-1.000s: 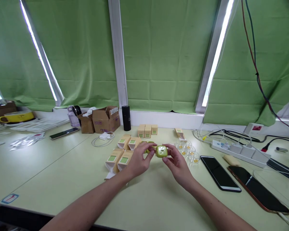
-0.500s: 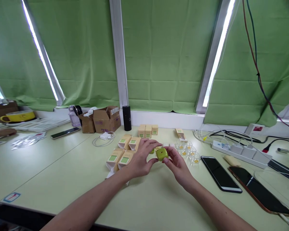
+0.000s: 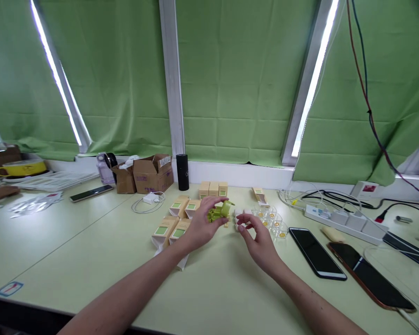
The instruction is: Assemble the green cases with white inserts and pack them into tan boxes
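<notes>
My left hand (image 3: 200, 225) grips a small glossy green case (image 3: 226, 209) between thumb and fingers, tilted up off the table. Beside and partly behind that hand lie more green pieces (image 3: 213, 214). My right hand (image 3: 259, 239) is apart from the case, its fingers loosely curled with a gap between them; I see nothing in it. Small white items (image 3: 237, 212) lie just beyond its fingertips. To the left stand several kraft boxes with green labels (image 3: 161, 230), some with white flaps open. Clear plastic cups (image 3: 276, 223) with yellow centres sit right of my right hand.
Three closed kraft boxes (image 3: 213, 188) stand at the back near a black cylinder (image 3: 182, 172) and a brown carton (image 3: 153, 173). On the right are a phone (image 3: 317, 252), a second phone (image 3: 370, 274) and a white power strip (image 3: 342, 223). Another person's hand (image 3: 3, 192) rests far left.
The right hand has let go of the green case and drawn slightly away. Held by the left hand alone, the case has moved up and left and turned onto its side.
</notes>
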A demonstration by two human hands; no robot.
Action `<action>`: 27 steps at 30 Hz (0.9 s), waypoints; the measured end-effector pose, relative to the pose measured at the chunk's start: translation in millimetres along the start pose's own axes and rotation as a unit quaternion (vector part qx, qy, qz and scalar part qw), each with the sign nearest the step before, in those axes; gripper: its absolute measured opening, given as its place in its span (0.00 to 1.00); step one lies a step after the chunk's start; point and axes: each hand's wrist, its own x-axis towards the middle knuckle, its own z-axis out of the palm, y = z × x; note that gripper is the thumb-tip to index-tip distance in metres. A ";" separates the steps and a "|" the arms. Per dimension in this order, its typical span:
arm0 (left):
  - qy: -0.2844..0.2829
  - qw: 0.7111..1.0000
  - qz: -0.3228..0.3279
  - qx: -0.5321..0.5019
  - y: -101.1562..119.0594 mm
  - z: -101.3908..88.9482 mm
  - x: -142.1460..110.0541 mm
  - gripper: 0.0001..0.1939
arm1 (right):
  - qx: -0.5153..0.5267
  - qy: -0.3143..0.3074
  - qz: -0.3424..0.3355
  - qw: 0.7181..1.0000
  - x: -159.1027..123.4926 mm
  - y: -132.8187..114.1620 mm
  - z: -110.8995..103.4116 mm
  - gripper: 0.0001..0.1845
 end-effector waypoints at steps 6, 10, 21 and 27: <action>0.030 0.957 -0.124 -0.261 -5.8 -0.2 8.5 0.30 | -0.238 -0.057 -0.111 0.963 1.3 7.5 5.6 0.12; 0.039 0.920 -0.167 -0.352 -17.3 3.4 -1.0 0.33 | -0.342 -0.100 -0.103 0.929 5.4 9.1 13.1 0.13; 0.004 0.900 -0.187 -0.394 -22.9 9.1 -12.2 0.32 | -0.477 -0.148 -0.079 0.863 39.9 24.3 42.8 0.11; 0.010 0.914 -0.172 -0.367 -22.1 9.0 -12.0 0.33 | -0.482 -0.149 -0.067 0.861 42.3 26.8 50.9 0.11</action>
